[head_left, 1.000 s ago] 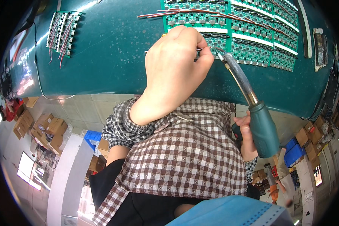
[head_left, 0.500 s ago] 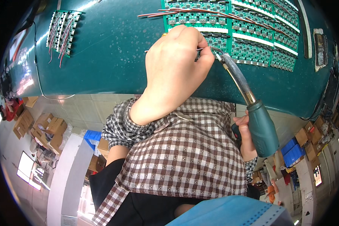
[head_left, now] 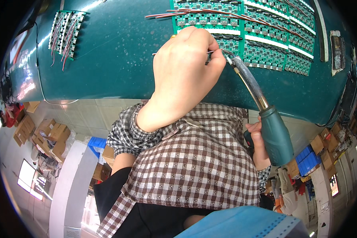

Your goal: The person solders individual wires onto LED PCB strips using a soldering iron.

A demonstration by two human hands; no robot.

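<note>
My left hand is closed, with a thin wire pinched between thumb and forefinger at the near edge of the green circuit board panels. The wire's tail sticks out on the hand's left side. In my right hand is a soldering iron with a dark green handle and a bent metal shaft. Its tip meets the board edge just beside my left fingertips; the exact contact point is too small to make out. Several red, black and white wires lie across the panels.
A smaller board panel with wires lies at the left of the green tabletop. On the right are a metal strip and a worn dark block. Cardboard boxes and blue bins stand beyond the table.
Both hands, the wire and the soldering iron stay practically in place. Only in the background at the lower right has something shifted.
</note>
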